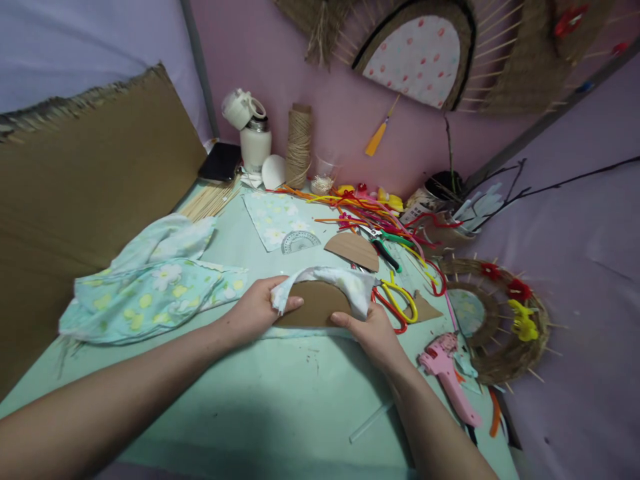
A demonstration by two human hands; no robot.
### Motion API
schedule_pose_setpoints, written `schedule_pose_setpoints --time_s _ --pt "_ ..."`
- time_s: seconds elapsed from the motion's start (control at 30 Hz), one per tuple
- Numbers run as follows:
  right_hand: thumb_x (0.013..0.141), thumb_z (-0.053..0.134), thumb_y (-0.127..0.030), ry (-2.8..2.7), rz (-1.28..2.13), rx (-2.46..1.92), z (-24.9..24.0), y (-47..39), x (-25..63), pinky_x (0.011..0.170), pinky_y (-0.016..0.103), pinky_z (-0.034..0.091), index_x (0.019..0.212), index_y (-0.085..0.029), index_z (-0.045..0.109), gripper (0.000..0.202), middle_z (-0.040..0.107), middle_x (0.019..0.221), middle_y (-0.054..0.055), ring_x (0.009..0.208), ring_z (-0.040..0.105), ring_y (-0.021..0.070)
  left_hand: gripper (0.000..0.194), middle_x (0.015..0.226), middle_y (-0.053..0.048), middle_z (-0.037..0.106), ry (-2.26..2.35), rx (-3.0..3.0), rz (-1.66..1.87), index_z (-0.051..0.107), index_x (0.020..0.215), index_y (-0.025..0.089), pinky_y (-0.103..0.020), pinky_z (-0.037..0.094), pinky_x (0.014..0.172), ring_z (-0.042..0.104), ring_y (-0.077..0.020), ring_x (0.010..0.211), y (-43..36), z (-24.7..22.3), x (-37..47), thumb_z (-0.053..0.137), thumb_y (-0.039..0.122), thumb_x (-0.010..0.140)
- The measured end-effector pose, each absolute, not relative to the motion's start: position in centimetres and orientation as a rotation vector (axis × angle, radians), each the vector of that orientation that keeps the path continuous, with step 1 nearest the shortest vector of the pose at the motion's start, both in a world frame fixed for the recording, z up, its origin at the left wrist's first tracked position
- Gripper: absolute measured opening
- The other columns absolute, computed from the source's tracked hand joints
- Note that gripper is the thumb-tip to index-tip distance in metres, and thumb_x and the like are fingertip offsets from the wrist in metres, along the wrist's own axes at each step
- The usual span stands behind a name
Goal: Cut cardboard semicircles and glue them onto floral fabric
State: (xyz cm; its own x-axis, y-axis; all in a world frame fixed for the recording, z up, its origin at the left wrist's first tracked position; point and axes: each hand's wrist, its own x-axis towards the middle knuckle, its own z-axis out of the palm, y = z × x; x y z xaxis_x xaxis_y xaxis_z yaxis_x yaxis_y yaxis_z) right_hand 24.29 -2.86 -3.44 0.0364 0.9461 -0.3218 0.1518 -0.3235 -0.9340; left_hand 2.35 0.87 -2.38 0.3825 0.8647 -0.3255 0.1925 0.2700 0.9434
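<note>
Between my hands is a half-round piece of cardboard (315,305), its brown face turned toward me. Pale fabric (330,273) wraps over its curved top edge and hangs loose at both ends. My left hand (267,303) pinches the left end, thumb on the cardboard's face. At the right end, my right hand (370,327) grips cardboard and fabric with its thumb in front. Red-handled and yellow-handled scissors (400,300) lie just beyond my right hand. Another cardboard half-round (353,250) lies flat behind the held one, near a clear protractor (300,241).
Floral fabric (155,300) is heaped at left beside a large cardboard sheet (95,180). A pink glue gun (450,377) and a clear glue stick (371,421) lie at right. Pliers (387,253), colored pipe cleaners (360,207), twine (299,147) and a white bottle (255,147) stand or lie behind.
</note>
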Motion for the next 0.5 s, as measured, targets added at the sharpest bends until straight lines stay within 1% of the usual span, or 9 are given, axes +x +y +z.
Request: schedule_pose_setpoints --time_s 0.07,0.17,0.37,0.5 --pt "0.063 0.078 -0.042 -1.124 1.405 -1.521 -3.7 -2.9 24.3 0.078 0.037 0.054 0.097 -0.014 0.074 0.044 0.075 0.094 0.009 0.087 0.069 0.0279 0.038 0.091 -0.005 0.071 1.094 1.16 0.627 0.066 0.098 0.016 -0.031 0.048 0.073 0.063 -0.0217 0.084 1.0 -2.5 2.2 0.074 0.038 0.068" --pt "0.065 0.078 -0.042 -1.103 1.346 -1.509 -4.2 -2.9 24.5 0.08 0.037 0.053 0.1 -0.014 0.073 0.044 0.075 0.098 0.009 0.091 0.069 0.0281 0.043 0.093 -0.006 0.073 0.965 0.943 0.564 0.067 0.103 0.016 -0.033 0.05 0.078 0.065 -0.0224 0.088 1.1 -2.9 2.2 0.077 0.036 0.066" --pt "0.064 0.08 -0.041 -1.041 1.411 -1.52 -4.7 -2.8 24.8 0.075 0.033 0.053 0.095 -0.016 0.074 0.041 0.076 0.094 0.007 0.084 0.07 0.0255 0.041 0.095 -0.006 0.074 0.869 0.866 0.5 0.07 0.102 0.016 -0.034 0.048 0.087 0.067 -0.0208 0.088 1.3 -3.0 2.3 0.08 0.026 0.064" --pt "0.063 0.081 -0.041 -0.984 1.454 -1.49 -5.0 -2.9 24.7 0.074 0.033 0.053 0.098 -0.016 0.073 0.044 0.076 0.094 0.008 0.083 0.07 0.0255 0.049 0.1 -0.008 0.073 0.784 0.762 0.436 0.068 0.109 0.016 -0.036 0.049 0.087 0.067 -0.0223 0.09 1.5 -3.0 2.0 0.08 0.019 0.062"
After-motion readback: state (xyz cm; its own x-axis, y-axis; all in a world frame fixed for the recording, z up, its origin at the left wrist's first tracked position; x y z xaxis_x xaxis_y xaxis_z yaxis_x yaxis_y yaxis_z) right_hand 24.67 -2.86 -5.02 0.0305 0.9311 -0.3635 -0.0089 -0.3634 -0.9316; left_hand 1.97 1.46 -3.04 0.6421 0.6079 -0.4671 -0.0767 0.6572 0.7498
